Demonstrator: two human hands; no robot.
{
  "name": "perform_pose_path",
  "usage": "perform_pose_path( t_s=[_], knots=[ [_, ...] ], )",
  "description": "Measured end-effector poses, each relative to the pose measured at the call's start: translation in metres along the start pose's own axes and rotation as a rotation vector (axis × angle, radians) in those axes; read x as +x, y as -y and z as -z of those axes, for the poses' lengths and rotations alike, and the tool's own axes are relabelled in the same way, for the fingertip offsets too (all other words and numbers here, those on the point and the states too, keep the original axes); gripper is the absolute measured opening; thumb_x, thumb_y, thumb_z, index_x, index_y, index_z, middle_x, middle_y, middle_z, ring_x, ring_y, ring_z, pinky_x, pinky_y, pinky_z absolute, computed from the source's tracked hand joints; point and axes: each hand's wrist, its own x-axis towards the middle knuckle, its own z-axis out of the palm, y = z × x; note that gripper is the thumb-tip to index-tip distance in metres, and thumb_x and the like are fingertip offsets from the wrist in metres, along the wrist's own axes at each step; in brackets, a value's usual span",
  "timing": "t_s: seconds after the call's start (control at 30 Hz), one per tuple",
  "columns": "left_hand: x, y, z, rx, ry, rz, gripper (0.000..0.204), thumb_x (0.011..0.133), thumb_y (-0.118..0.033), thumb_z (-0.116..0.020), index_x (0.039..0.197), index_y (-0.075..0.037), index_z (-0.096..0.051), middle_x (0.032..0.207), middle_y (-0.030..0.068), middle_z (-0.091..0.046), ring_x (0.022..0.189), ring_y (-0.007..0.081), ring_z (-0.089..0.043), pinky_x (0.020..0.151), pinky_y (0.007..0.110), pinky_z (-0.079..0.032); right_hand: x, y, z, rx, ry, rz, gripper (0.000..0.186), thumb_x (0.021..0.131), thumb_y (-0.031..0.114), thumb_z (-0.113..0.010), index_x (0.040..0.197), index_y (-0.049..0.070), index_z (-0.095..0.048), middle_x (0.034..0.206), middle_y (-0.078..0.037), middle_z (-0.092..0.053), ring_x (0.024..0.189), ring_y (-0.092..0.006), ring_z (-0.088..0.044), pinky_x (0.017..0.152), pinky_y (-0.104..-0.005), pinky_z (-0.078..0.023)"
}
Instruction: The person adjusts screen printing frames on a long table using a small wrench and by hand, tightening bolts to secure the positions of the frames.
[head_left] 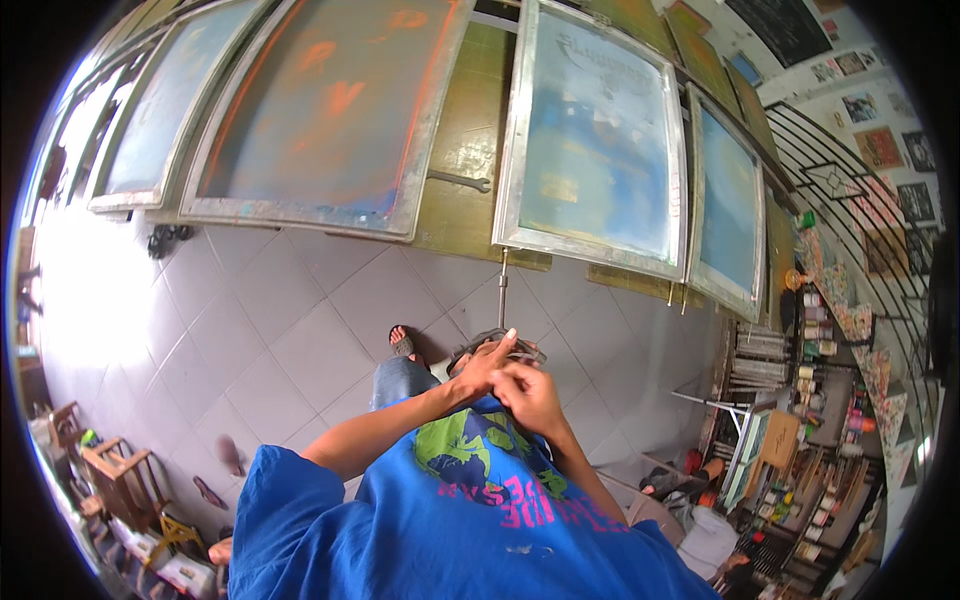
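Just below the metal-framed printing screen, the left hand and right hand meet touching at chest height, fingers curled loosely; whether they pinch anything, I cannot tell.

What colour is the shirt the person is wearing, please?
Bright blue shirt, with a green and pink print; head view.

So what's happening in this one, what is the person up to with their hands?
A person in a blue printed T-shirt stands on a grey tiled floor beside a row of metal-framed printing screens propped up along a long yellow-green table. Both hands meet at chest height: the left hand has a finger stretched out, and the right hand is curled against it. Whether they hold anything small cannot be told. A sandalled foot shows below.
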Motion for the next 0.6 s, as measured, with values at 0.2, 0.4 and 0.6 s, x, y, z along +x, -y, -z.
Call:
perform_pose_path(
  t_s=[0.2, 0.4, 0.6],
  knots=[
    [-0.032, -0.049, -0.043, -0.58, -0.134, 0.204, 0.049, 0.107, -0.049, -0.036, 0.117, -0.006, -0.059, 0.101, 0.0029, -0.062, 0.092, 0.0156, -0.056, 0.083, 0.032, -0.048, -0.025, -0.107, 0.055, -0.009, -0.047, -0.478, 0.029, 0.097, 0.026, -0.063, 0.104, -0.002, -0.067, 0.072, -0.002, -0.062, 0.064, -0.0108, -0.057, 0.061, -0.0268, -0.047],
    [-0.033, -0.097, -0.033, -0.615, -0.11, 0.464, 0.047, 0.111, -0.038, -0.028, 0.127, -0.005, -0.058, 0.076, -0.0051, -0.042, 0.072, 0.0095, -0.044, 0.071, 0.03, -0.044, 0.054, -0.113, 0.032, -0.377, -0.105, 0.327, 0.056, 0.095, 0.023, -0.063, 0.141, 0.001, -0.041, 0.114, -0.015, -0.066, 0.113, -0.0241, -0.062, 0.091, -0.038, -0.05],
    [-0.05, -0.123, 0.026, 0.195, -0.029, 0.493, 0.045, 0.107, -0.036, -0.04, 0.124, -0.001, -0.064, 0.071, -0.007, -0.046, 0.061, 0.0096, -0.043, 0.065, 0.026, -0.045, 0.076, -0.081, 0.043, -0.086, 0.25, -0.019, 0.023, 0.098, 0.02, -0.061, 0.108, -0.001, -0.062, 0.09, -0.008, -0.069, 0.083, -0.0142, -0.068, 0.073, -0.0279, -0.051]
  ],
)
